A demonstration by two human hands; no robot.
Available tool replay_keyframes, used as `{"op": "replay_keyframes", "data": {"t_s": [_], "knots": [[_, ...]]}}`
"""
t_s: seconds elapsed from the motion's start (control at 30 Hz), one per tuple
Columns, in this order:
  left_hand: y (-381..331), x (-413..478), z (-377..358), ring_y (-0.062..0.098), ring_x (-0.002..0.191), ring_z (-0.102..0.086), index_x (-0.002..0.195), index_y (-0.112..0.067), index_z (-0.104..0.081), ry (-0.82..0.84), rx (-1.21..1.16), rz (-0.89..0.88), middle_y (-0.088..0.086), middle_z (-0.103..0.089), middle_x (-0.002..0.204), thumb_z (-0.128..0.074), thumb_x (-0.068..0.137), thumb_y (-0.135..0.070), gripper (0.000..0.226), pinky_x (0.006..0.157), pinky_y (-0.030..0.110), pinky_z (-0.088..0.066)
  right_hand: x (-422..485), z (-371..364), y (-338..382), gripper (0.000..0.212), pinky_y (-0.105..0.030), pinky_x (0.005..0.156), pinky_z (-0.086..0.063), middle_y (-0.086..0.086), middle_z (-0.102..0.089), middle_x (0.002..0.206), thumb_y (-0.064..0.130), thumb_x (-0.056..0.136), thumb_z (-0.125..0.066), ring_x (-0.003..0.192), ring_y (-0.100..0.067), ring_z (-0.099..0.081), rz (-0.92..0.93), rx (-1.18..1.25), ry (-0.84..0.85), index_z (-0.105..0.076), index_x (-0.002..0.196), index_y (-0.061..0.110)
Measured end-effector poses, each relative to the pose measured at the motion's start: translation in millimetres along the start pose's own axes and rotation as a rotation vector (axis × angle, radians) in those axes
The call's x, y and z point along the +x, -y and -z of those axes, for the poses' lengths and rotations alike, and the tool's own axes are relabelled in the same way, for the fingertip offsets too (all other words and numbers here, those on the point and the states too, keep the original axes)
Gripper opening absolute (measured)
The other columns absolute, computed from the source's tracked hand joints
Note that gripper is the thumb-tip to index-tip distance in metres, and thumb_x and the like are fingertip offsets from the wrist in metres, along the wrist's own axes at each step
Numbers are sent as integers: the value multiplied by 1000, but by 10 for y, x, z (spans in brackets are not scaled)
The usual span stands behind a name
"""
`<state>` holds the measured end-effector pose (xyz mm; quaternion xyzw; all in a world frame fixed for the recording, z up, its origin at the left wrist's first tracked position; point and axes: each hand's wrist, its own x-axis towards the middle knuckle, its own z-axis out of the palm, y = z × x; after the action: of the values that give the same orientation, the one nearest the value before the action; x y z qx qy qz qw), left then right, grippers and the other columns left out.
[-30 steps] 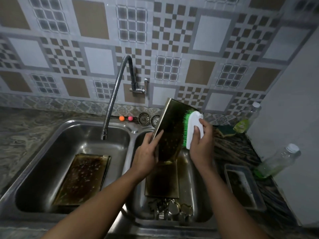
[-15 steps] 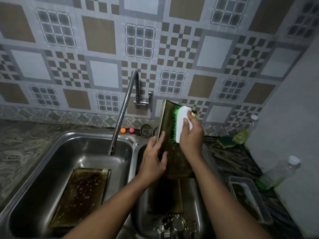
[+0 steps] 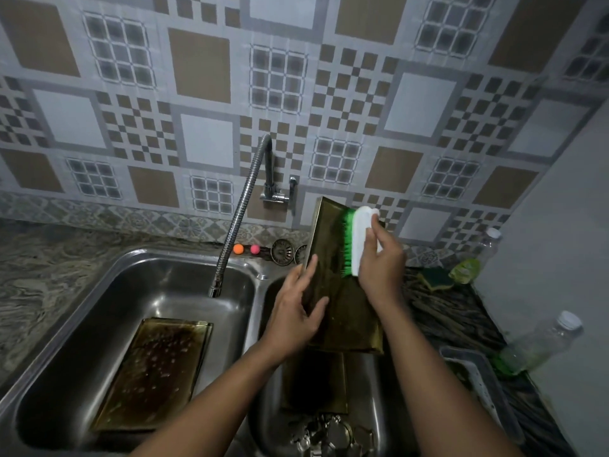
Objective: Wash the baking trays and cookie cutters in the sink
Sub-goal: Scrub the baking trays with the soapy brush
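Observation:
A dark, greasy baking tray [image 3: 346, 311] stands tilted upright over the right sink basin [image 3: 372, 390]. My left hand [image 3: 296, 311] grips its left edge. My right hand [image 3: 379, 262] is closed on a white scrub brush with green bristles [image 3: 357, 239], pressed against the tray's upper part. A second tray [image 3: 314, 384] lies flat in the right basin beneath it. Several metal cookie cutters [image 3: 329, 433] sit at that basin's near end. A third tray [image 3: 155, 371], speckled with droplets, lies in the left basin [image 3: 99, 308].
A flexible chrome faucet [image 3: 244, 206] hangs over the left basin. Two drain strainers [image 3: 282, 251] and small orange and pink balls [image 3: 245, 249] sit behind the sink. On the right counter are a sponge [image 3: 435, 278], two plastic bottles [image 3: 540, 344] and a grey container [image 3: 484, 390].
The brush has slid from the tray's middle up to its top edge. My left hand shifted along the tray's left side. The head camera tilted upward.

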<state>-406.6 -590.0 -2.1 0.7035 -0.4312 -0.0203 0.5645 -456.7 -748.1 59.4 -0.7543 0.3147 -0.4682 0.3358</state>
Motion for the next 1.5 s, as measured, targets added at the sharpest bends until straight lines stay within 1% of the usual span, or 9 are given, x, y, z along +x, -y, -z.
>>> {"op": "replay_keyframes", "data": {"t_s": [0.23,0.47,0.67,0.83,1.0,1.17,1.23,1.3,1.5], "knots": [[-13,136,147,-11,126,-42,151,-22,-31,-88,-134,89,-13,-47,132,-66,89,-40,74,102,5,-33,-490,-13,-86,36,-22,64,-47,-1,-60,96,20,98,-55,80,-5,-56,203,41,265,-54,134,26],[-24,-34,44,6,135,-42,151,-33,-29,45,-153,87,-7,-46,142,-65,81,-56,82,112,30,-38,-64,119,-139,36,-19,67,-48,-4,-63,115,26,101,-51,89,-8,-55,-42,19,78,-53,137,24],[-107,210,133,-15,124,-41,148,-25,-29,-54,-216,91,-7,-46,133,-67,80,-52,82,102,6,-32,-373,-149,261,33,-22,71,-47,7,-61,96,21,99,-54,84,-7,-58,127,151,289,-59,132,22],[-18,170,268,-25,125,-32,151,-11,-32,-151,-199,102,-24,-39,134,-46,81,-77,97,101,-1,-25,-669,84,-165,35,-10,68,-46,2,-64,100,19,98,-56,88,-6,-60,63,101,307,-55,132,28],[-70,125,113,-1,134,-39,151,-16,-33,-53,-179,87,-4,-47,141,-39,89,-73,85,110,14,-30,-441,139,-129,34,-6,64,-44,2,-62,110,20,99,-53,86,4,-57,-75,113,161,-57,134,21],[-178,246,52,5,140,-34,152,-29,-25,-131,-197,108,1,-42,148,-10,85,-82,86,110,20,-31,-719,-83,219,33,-14,78,-47,5,-67,101,16,98,-56,92,1,-61,38,231,268,-60,130,21],[-145,265,123,-11,141,-18,154,-23,-26,-184,-171,143,-6,-31,154,-5,78,-88,101,109,11,-22,-869,-20,144,33,-12,77,-45,11,-63,92,17,97,-56,87,0,-60,116,219,357,-59,130,23],[-94,224,143,-28,130,-18,154,-19,-27,-201,-172,148,-8,-32,148,-10,80,-87,102,100,-3,-19,-930,101,-10,36,-15,73,-44,16,-55,84,24,96,-55,81,-1,-58,205,135,418,-58,131,29],[-98,100,85,-25,123,-35,151,-18,-33,-208,-209,210,-28,-40,133,-46,96,-55,68,97,-3,-28,-693,349,-449,37,-31,82,-52,7,-68,107,21,97,-57,96,2,-60,20,22,263,-55,129,39]]}}
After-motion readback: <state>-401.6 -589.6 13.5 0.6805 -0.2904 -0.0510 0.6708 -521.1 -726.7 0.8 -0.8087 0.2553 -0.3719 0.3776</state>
